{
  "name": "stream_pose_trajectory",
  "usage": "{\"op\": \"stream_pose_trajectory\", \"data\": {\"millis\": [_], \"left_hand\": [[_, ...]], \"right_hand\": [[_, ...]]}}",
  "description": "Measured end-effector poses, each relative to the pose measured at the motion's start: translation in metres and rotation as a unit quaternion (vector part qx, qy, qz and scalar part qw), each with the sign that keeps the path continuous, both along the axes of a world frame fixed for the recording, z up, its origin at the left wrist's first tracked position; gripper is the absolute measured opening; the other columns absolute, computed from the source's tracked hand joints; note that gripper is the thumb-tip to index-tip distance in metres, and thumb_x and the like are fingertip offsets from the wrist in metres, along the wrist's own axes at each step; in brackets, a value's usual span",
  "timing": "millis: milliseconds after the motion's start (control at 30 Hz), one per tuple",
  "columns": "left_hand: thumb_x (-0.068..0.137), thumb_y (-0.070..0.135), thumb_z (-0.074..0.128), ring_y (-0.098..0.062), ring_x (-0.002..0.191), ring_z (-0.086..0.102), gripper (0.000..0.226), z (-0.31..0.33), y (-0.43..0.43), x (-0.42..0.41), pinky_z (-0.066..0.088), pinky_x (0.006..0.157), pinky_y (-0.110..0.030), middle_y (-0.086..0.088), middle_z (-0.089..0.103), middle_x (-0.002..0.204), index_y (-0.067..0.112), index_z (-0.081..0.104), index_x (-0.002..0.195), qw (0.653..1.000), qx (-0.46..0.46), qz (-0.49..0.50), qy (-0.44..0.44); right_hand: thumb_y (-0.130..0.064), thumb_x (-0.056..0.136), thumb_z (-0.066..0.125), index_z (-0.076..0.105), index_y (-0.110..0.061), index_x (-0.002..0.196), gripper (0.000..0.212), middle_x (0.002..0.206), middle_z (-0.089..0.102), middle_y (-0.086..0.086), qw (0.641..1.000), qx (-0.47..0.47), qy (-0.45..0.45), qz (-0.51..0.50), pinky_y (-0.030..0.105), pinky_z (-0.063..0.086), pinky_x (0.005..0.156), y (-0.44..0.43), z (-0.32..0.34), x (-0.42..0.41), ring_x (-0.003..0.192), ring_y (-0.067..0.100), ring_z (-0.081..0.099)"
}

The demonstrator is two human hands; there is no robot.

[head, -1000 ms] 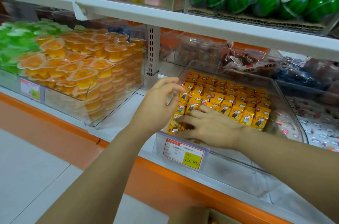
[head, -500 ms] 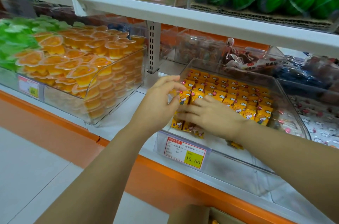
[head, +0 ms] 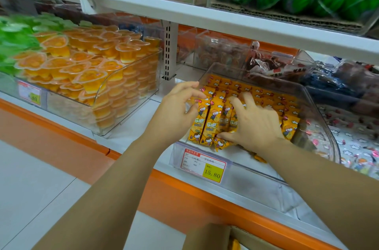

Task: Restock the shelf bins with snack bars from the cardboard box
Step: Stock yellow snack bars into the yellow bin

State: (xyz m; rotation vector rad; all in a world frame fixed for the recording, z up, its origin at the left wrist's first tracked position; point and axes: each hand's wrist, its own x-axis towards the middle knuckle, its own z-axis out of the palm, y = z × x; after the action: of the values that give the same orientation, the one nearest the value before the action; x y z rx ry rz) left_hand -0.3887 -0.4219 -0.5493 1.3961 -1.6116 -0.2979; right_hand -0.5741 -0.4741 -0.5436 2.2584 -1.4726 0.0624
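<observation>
Orange snack bars (head: 208,124) with a cartoon figure fill a clear shelf bin (head: 256,176) on the lower shelf. My left hand (head: 178,110) is at the bin's left side, its curved fingers touching the leftmost front bars. My right hand (head: 256,124) lies on the bars with fingers spread, its thumb under the front row's lower ends. The front bars stand tilted between both hands. A corner of the cardboard box (head: 209,237) shows at the bottom edge, with one orange bar (head: 235,244) inside.
A price label reading 15.80 (head: 205,164) hangs on the bin's front. A bin of orange jelly cups (head: 86,73) stands to the left, a bin of white wrapped snacks (head: 356,147) to the right. The upper shelf (head: 184,11) overhangs the bins.
Both hands have pushed the front bars back from the bin's front wall and tipped them more upright. My right hand has slid right and spread its fingers.
</observation>
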Motion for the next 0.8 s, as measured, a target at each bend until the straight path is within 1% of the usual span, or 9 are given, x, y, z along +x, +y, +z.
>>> {"op": "stream_pose_trajectory", "data": {"millis": [167,267,367,400,467,533,600,733,800], "left_hand": [[0.091,0.006,0.054,-0.006,0.113,0.051,0.025,-0.001,0.0,0.0,0.038,0.094,-0.02,0.01,0.046,0.137,0.025,0.066,0.104,1.0,0.007,0.0,0.0],[0.092,0.007,0.054,-0.006,0.11,0.054,0.025,-0.001,0.0,0.0,0.039,0.09,-0.016,0.01,0.046,0.137,0.027,0.064,0.103,1.0,0.005,-0.002,0.002],[0.091,0.006,0.054,-0.004,0.106,0.053,0.028,0.0,0.001,-0.001,0.036,0.086,-0.011,0.009,0.047,0.137,0.032,0.06,0.098,1.0,0.0,-0.004,0.003],[0.091,0.006,0.054,-0.003,0.107,0.051,0.028,0.001,0.001,-0.001,0.036,0.086,-0.012,0.009,0.047,0.137,0.033,0.06,0.097,1.0,-0.001,-0.003,0.003],[0.091,0.005,0.054,-0.004,0.11,0.05,0.029,0.001,0.001,-0.002,0.036,0.089,-0.016,0.008,0.047,0.137,0.033,0.059,0.096,1.0,-0.004,-0.005,0.01],[0.091,0.004,0.054,-0.007,0.114,0.05,0.03,0.001,0.002,-0.002,0.038,0.092,-0.021,0.007,0.047,0.137,0.033,0.059,0.096,1.0,-0.005,-0.01,0.016],[0.091,0.005,0.054,-0.009,0.117,0.051,0.029,0.001,0.002,-0.002,0.041,0.095,-0.025,0.006,0.047,0.138,0.032,0.06,0.097,1.0,-0.003,-0.011,0.012],[0.092,0.006,0.054,-0.012,0.117,0.052,0.026,0.001,0.001,-0.002,0.043,0.097,-0.028,0.006,0.048,0.137,0.03,0.062,0.099,1.0,-0.003,-0.005,0.012],[0.092,0.006,0.054,-0.013,0.118,0.052,0.027,0.001,0.001,-0.002,0.043,0.098,-0.03,0.005,0.048,0.137,0.032,0.06,0.097,1.0,-0.004,-0.007,0.015]], "right_hand": [[-0.081,0.068,0.051,0.031,-0.021,0.126,0.085,0.139,0.032,0.006,1.0,0.015,0.019,-0.011,0.028,0.035,0.059,-0.001,0.002,-0.003,0.087,0.027,0.061],[-0.075,0.068,0.059,0.038,-0.023,0.115,0.074,0.12,0.046,0.001,0.994,0.082,-0.073,-0.013,0.033,0.043,0.065,0.002,-0.001,-0.01,0.094,0.027,0.06],[-0.053,0.069,0.076,0.051,-0.023,0.115,0.06,0.111,0.052,0.0,0.958,0.226,-0.178,0.004,0.033,0.047,0.078,0.0,-0.004,-0.022,0.1,0.02,0.055],[-0.044,0.071,0.078,0.055,-0.021,0.116,0.055,0.111,0.055,0.001,0.946,0.281,-0.161,0.016,0.032,0.047,0.08,0.0,-0.006,-0.024,0.099,0.019,0.054],[-0.032,0.074,0.075,0.06,-0.019,0.115,0.045,0.112,0.059,0.003,0.941,0.326,-0.079,0.038,0.029,0.045,0.08,-0.003,-0.015,-0.027,0.099,0.02,0.054],[-0.023,0.077,0.071,0.063,-0.02,0.11,0.034,0.108,0.06,0.002,0.944,0.324,-0.047,0.036,0.028,0.044,0.077,-0.003,-0.02,-0.027,0.098,0.02,0.055],[-0.021,0.079,0.068,0.062,-0.023,0.11,0.032,0.103,0.061,0.0,0.948,0.311,-0.055,0.043,0.029,0.046,0.076,-0.002,-0.015,-0.026,0.098,0.021,0.057],[-0.012,0.08,0.067,0.061,-0.022,0.106,0.029,0.087,0.056,-0.005,0.945,0.28,-0.152,0.076,0.029,0.047,0.07,0.001,0.005,-0.017,0.087,0.018,0.058],[-0.002,0.077,0.069,0.06,-0.017,0.109,0.036,0.086,0.058,-0.002,0.903,0.344,-0.249,0.065,0.03,0.052,0.07,0.002,0.012,-0.009,0.075,0.015,0.059]]}}
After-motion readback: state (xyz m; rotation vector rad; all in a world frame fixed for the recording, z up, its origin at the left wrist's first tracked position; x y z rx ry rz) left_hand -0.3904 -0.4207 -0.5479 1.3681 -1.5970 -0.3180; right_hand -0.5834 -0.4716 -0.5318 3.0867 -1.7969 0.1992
